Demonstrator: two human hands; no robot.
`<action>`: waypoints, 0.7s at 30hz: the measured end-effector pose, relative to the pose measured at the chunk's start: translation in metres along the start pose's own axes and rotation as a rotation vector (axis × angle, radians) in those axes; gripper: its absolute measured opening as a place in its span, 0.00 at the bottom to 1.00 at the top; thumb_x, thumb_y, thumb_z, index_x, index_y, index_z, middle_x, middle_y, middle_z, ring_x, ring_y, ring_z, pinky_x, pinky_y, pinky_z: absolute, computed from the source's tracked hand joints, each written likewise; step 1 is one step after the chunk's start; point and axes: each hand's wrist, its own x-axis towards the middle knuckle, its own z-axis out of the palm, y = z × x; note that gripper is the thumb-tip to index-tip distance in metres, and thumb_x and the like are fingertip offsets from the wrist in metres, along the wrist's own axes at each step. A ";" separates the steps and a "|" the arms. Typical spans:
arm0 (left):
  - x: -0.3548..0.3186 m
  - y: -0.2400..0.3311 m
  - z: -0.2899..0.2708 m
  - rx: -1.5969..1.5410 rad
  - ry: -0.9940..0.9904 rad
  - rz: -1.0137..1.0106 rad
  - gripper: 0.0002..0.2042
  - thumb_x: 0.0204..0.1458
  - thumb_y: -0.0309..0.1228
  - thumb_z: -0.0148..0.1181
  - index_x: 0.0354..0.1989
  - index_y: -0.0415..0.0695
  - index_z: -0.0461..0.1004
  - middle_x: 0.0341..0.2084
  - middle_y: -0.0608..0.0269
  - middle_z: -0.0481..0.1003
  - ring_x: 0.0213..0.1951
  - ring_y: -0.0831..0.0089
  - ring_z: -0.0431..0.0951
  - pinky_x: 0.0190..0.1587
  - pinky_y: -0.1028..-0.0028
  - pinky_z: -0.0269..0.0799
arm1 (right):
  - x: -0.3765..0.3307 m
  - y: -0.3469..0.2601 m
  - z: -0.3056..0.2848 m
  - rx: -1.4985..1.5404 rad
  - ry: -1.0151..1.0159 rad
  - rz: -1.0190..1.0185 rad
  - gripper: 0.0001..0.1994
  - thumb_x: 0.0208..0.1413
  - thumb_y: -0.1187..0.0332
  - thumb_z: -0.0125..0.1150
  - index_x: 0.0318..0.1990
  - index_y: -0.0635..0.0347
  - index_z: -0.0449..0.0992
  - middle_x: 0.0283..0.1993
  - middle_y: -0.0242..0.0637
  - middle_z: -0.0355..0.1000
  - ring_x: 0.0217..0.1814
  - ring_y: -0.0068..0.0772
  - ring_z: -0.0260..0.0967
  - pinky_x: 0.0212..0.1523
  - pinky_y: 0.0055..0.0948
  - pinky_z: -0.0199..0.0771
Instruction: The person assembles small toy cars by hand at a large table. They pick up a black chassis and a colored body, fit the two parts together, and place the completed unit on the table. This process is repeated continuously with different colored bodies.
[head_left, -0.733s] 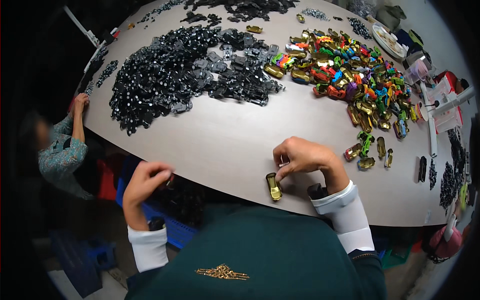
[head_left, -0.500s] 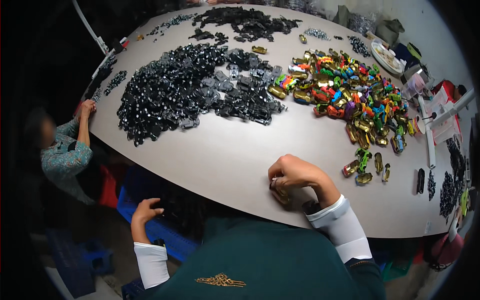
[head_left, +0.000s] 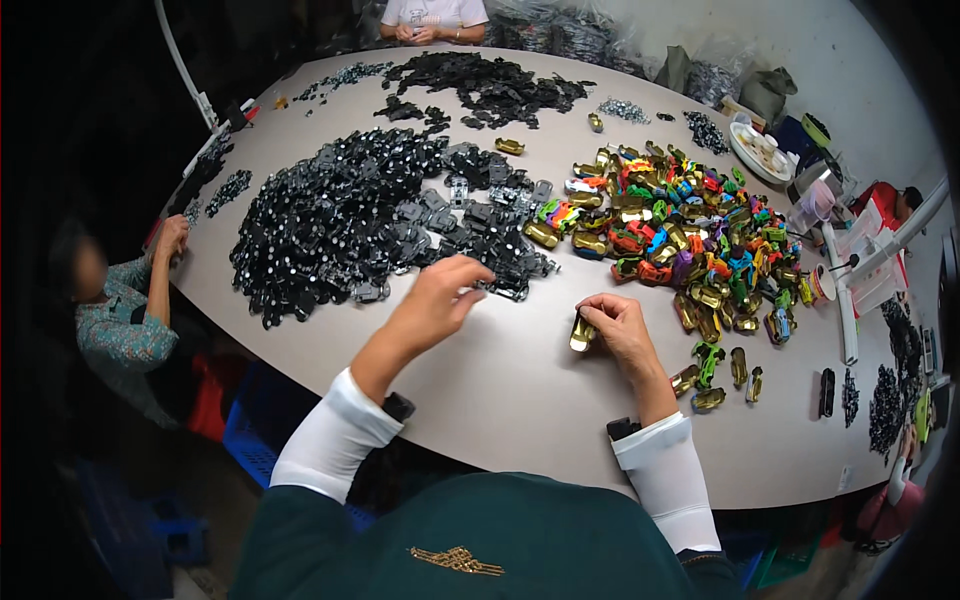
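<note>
Left hand (head_left: 440, 300) outstretched over black parts (head_left: 340, 220), right hand (head_left: 620, 330) pinching gold shell (head_left: 581, 333)

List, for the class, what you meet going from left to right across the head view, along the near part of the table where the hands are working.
Seated person's patterned sleeve → heap of black parts → left hand → gold toy car shell held in the right hand → heap of coloured toy car shells → loose black piece.

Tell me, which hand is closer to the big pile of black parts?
Left. The left hand reaches the pile of black parts' near edge; the right hand holds a gold car shell farther right.
</note>
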 end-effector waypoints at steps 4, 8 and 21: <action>0.026 -0.016 0.041 0.244 -0.056 0.067 0.19 0.42 0.16 0.60 0.46 0.40 0.72 0.46 0.54 0.71 0.47 0.54 0.72 0.51 0.65 0.70 | 0.000 -0.002 -0.008 0.101 -0.029 0.158 0.07 0.55 0.68 0.62 0.33 0.63 0.77 0.24 0.25 0.71 0.18 0.12 0.61 0.15 0.14 0.56; 0.034 -0.026 0.060 0.368 -0.073 -0.042 0.22 0.40 0.16 0.62 0.47 0.41 0.71 0.46 0.56 0.69 0.46 0.55 0.71 0.49 0.63 0.69 | 0.003 0.001 -0.012 0.136 -0.051 0.177 0.07 0.56 0.67 0.62 0.36 0.62 0.76 0.25 0.26 0.70 0.17 0.12 0.60 0.13 0.13 0.56; 0.026 0.000 0.131 -0.648 -0.079 -0.383 0.18 0.52 0.24 0.61 0.51 0.33 0.70 0.37 0.62 0.77 0.35 0.79 0.76 0.39 0.78 0.74 | 0.005 0.005 -0.008 0.508 -0.067 0.148 0.10 0.54 0.68 0.64 0.39 0.62 0.74 0.27 0.28 0.70 0.22 0.16 0.64 0.17 0.16 0.63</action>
